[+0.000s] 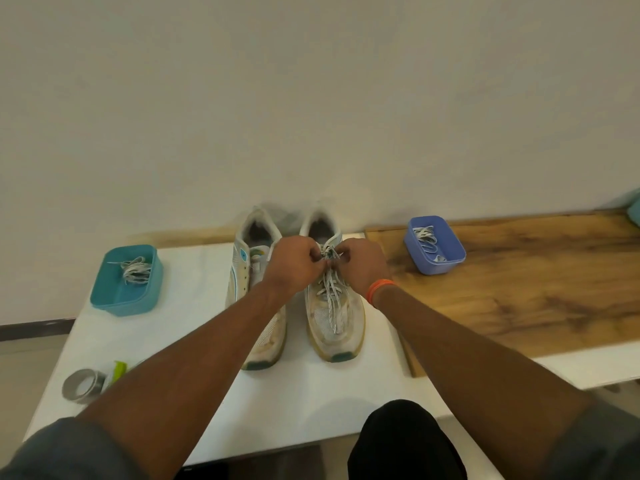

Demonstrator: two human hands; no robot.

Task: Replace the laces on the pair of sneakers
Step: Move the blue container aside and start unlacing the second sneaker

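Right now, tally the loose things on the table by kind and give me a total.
Sneakers: 2, left one unlaced, right one laced.
Tubs: 2, teal and blue, each holding laces.
Tape rolls: 1, grey.
Green items: 1, partly hidden by the arm; kind unclear.
Total: 6.

Both hands meet over the right sneaker (334, 306): the left hand (294, 259) and right hand (363, 261) each pinch its lace (329, 268) near the top eyelets. Under the left forearm stands the unlaced left sneaker (249, 271). Beyond the left hand sits a teal tub (107, 299) holding laces; beyond the right, a blue tub (450, 258).
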